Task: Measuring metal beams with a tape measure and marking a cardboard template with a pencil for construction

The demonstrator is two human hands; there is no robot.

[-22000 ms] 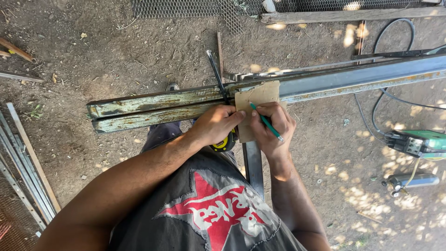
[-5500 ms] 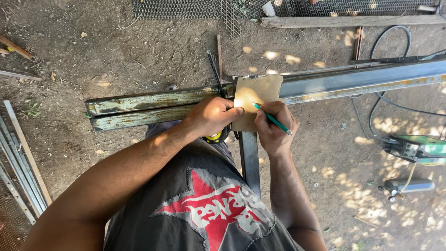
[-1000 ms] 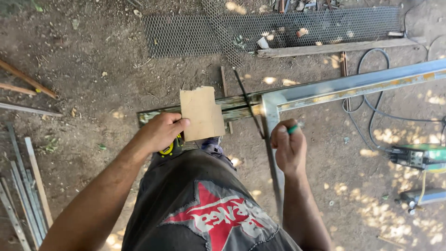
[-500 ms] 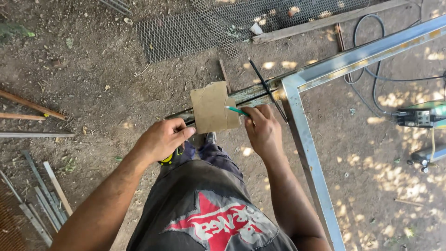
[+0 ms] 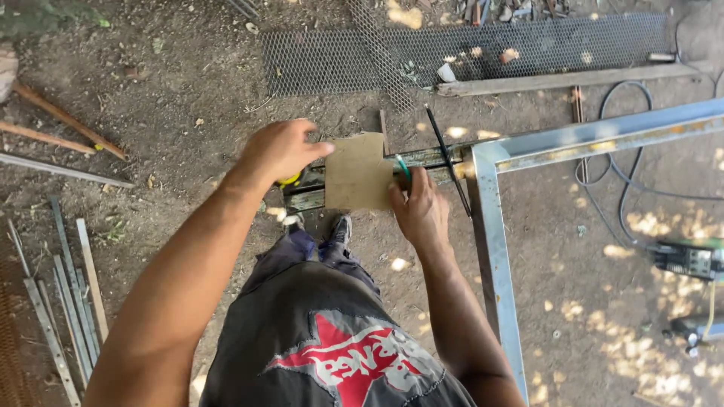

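Cardboard piece moved right, both hands gripping.

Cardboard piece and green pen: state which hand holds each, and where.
Left hand grips the cardboard piece at its upper left edge; right hand holds the green pen by its lower shaft.

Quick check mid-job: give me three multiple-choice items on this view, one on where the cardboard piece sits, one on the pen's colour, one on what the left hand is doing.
1. Where is the cardboard piece?
A. on the old painted bar
B. on the mesh sheet
C. beside the power tool

2. What colour is the pen?
A. red
B. green
C. yellow

3. The left hand is:
A. pinching the cardboard's edge
B. holding rods
C. resting on the ground

Answers: 1 A, it lies across the old bar. 2 B, a green shaft shows above the right hand. 3 A, its fingertips meet the card's left edge.
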